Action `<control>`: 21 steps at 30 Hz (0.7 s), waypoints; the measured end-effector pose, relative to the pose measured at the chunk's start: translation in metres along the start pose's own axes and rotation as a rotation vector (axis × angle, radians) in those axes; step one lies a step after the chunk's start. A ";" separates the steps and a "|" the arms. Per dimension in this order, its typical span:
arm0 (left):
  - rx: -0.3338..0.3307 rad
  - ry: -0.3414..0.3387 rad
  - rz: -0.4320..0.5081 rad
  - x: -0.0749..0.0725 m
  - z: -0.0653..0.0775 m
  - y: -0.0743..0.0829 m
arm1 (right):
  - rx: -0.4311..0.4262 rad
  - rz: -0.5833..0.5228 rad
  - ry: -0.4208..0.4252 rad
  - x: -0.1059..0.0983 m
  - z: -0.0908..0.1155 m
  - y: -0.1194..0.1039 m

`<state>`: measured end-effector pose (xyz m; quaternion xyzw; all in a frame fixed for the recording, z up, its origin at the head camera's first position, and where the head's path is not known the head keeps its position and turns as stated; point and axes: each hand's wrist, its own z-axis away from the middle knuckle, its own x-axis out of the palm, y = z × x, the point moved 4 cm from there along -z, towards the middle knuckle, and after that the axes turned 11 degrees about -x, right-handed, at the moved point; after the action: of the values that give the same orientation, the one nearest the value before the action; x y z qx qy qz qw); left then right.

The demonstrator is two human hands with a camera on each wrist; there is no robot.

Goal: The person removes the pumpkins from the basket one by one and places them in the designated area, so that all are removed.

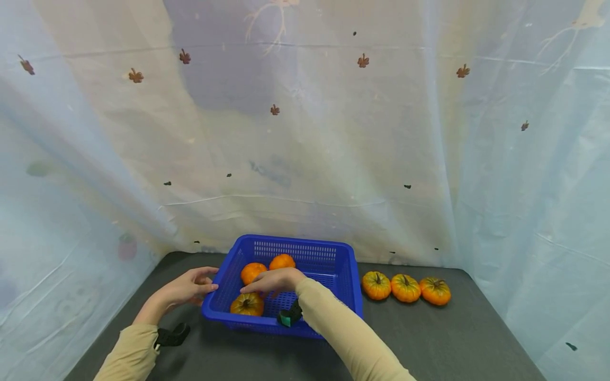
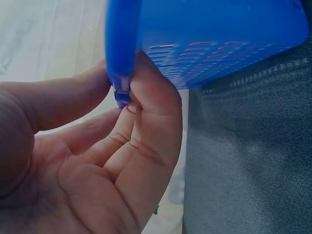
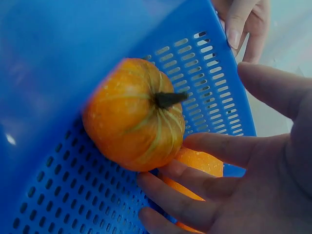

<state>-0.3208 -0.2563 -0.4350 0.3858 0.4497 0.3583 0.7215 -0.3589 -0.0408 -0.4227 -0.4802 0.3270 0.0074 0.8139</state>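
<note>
Left hand (image 1: pixel 188 288) is pinching the blue basket (image 1: pixel 305 244) at its left rim; right hand (image 1: pixel 275 280), fingers spread, is hovering nearer the striped pumpkin (image 1: pixel 247 305), lying lower left of it, lower centre of frame

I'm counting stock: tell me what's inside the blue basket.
Three pumpkins show in the blue basket, with the right hand among them. That hand and its sleeve cover part of the inside; anything beneath is hidden.

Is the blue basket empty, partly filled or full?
Partly filled: in the head view, three pumpkins show inside the blue basket, and bare space shows toward its right side.
</note>
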 end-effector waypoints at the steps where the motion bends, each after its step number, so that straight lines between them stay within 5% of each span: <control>1: -0.002 0.003 -0.003 0.000 0.000 0.000 | -0.002 -0.004 0.001 0.000 0.000 0.000; 21: 0.007 -0.013 0.002 0.001 0.001 0.001 | 0.007 -0.033 0.031 0.000 0.002 -0.004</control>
<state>-0.3195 -0.2550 -0.4337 0.3909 0.4459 0.3551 0.7227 -0.3568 -0.0412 -0.4192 -0.4828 0.3316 -0.0146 0.8104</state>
